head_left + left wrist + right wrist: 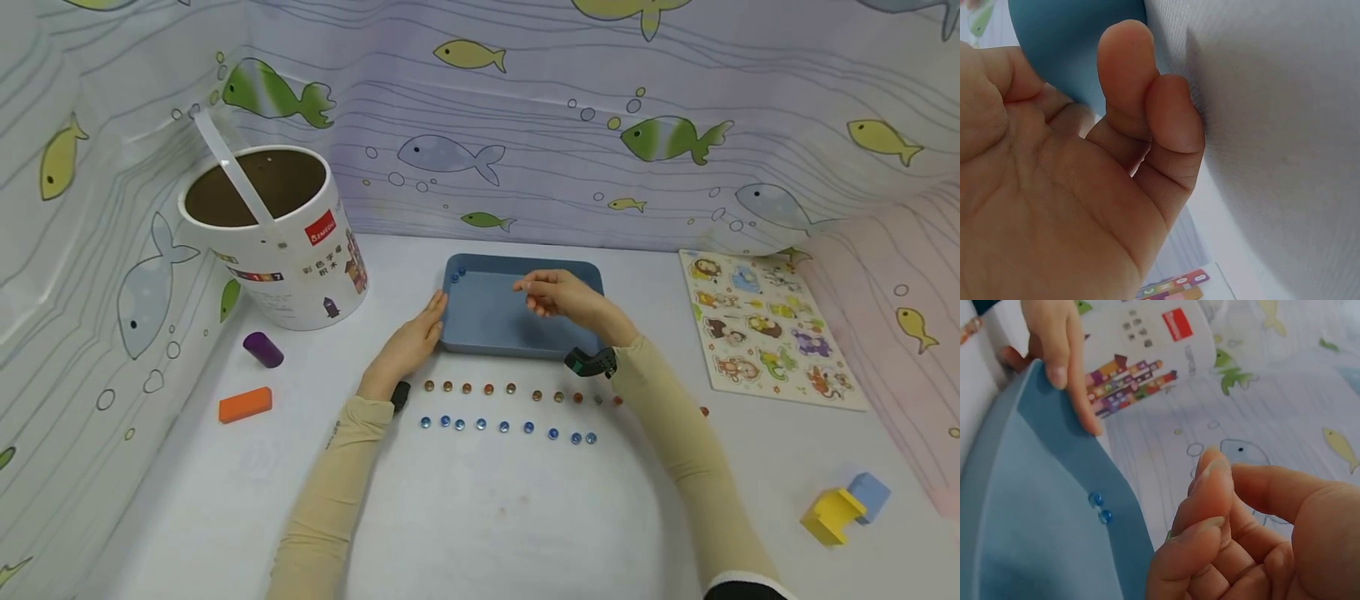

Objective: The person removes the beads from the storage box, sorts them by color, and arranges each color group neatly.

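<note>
A blue-grey tray (487,346) lies on the table with two blue glass beads (1100,508) in its far left corner. My left hand (408,342) rests against the tray's left side, fingers reaching along the rim. In the left wrist view two bent fingers (1175,119) show beside the tray's wall (1079,44). Over the tray's right half is my right hand (562,296), fingers curled and thumb close to the forefinger; no object shows between them. In front of the tray run a row of orange-brown beads (489,389) and a row of blue beads (504,427).
A large white bucket (300,275) with a handle stands back left. Near it lie a purple cylinder (263,350) and an orange block (245,405). At right are a sticker-like animal board (765,329), a yellow block (831,517) and a blue block (870,496). A fish-print curtain (540,100) hangs behind.
</note>
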Demonstrator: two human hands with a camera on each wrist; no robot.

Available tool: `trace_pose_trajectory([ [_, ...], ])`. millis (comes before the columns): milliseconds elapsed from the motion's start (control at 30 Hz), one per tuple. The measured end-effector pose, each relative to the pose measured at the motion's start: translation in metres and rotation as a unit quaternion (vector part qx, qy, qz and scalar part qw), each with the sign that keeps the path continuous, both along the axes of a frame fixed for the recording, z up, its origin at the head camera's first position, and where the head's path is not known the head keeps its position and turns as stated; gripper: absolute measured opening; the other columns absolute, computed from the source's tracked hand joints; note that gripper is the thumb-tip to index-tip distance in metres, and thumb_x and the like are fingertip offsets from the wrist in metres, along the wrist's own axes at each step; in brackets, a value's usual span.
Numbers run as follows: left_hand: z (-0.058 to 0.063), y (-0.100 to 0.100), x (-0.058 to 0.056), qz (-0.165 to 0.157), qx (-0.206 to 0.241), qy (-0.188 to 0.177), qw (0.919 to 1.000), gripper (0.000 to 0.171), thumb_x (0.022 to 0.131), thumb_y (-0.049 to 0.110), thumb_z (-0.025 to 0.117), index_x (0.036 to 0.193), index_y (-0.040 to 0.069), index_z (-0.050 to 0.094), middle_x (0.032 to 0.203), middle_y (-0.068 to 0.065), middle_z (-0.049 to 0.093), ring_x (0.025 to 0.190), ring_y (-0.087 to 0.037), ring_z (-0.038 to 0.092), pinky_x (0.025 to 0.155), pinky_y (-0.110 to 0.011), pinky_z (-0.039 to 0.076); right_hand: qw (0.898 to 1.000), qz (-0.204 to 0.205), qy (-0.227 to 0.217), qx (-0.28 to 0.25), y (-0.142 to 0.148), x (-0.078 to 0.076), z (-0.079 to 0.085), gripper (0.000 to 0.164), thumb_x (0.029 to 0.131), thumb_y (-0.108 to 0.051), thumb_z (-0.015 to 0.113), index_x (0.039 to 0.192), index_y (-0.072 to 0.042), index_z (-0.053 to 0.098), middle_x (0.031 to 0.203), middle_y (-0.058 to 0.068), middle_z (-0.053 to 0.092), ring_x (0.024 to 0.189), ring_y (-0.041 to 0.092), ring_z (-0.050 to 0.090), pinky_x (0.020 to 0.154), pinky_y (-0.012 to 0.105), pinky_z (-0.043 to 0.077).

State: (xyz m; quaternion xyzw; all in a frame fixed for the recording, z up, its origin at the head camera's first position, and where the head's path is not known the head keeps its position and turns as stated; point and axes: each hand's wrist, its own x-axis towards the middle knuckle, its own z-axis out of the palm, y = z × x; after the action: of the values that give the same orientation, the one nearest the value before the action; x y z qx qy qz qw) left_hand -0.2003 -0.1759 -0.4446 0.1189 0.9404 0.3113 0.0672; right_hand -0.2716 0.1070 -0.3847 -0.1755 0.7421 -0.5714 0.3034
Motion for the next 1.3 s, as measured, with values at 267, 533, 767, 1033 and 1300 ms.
trace_pose_trajectory([
  [267,0.001,-0.003,0.0,0.003,-0.001,0.002,1.0,0.054,0.106,0.02,0.032,0.156,0.01,0.014,0.164,-0.005,0.009,0.149,-0.029,0.021,0.122,-0.046,0.021,1.0,-0.006,-0.019,-0.018,-0.031,-0.032,-0.018,0.046,0.106,-0.025,0.041,0.141,0.004,0.044,0.084,0.003,0.057,0.068,0.008,0.05,0.068,0.028,0.043],
  [533,0.001,-0.005,0.001,0.007,0.0,-0.001,1.0,0.054,0.106,0.02,0.032,0.156,0.01,0.014,0.164,-0.004,0.007,0.149,-0.029,0.021,0.122,-0.047,0.021,0.998,-0.034,-0.041,-0.034,-0.064,-0.051,-0.032,0.046,0.106,-0.025,0.039,0.143,0.002,0.044,0.093,0.004,0.062,0.074,0.008,0.055,0.075,0.026,0.048],
  [767,-0.009,0.002,0.002,-0.01,0.01,-0.003,0.9999,0.054,0.106,0.019,0.033,0.156,0.008,0.015,0.164,-0.008,0.009,0.149,-0.028,0.02,0.122,-0.046,0.021,0.995,-0.082,-0.055,0.007,-0.082,-0.057,-0.05,0.038,0.105,-0.019,0.041,0.137,-0.003,0.053,0.093,0.005,0.065,0.069,0.006,0.058,0.067,0.019,0.051],
  [1033,-0.009,0.004,0.004,-0.007,0.016,0.002,0.9998,0.053,0.106,0.018,0.033,0.155,0.009,0.016,0.164,-0.007,0.011,0.149,-0.026,0.021,0.122,-0.045,0.022,0.993,-0.104,-0.039,0.036,-0.105,-0.059,-0.061,0.037,0.103,-0.017,0.045,0.135,-0.003,0.056,0.083,0.0,0.062,0.065,0.007,0.059,0.059,0.018,0.05],
  [1300,-0.005,-0.002,0.0,-0.007,0.015,0.011,0.9998,0.053,0.106,0.018,0.033,0.155,0.01,0.017,0.164,-0.007,0.013,0.149,-0.025,0.021,0.123,-0.043,0.021,0.984,-0.116,0.043,0.126,-0.129,-0.054,-0.058,0.028,0.097,-0.016,0.057,0.122,-0.004,0.063,0.086,0.006,0.065,0.061,0.008,0.059,0.052,0.018,0.052],
])
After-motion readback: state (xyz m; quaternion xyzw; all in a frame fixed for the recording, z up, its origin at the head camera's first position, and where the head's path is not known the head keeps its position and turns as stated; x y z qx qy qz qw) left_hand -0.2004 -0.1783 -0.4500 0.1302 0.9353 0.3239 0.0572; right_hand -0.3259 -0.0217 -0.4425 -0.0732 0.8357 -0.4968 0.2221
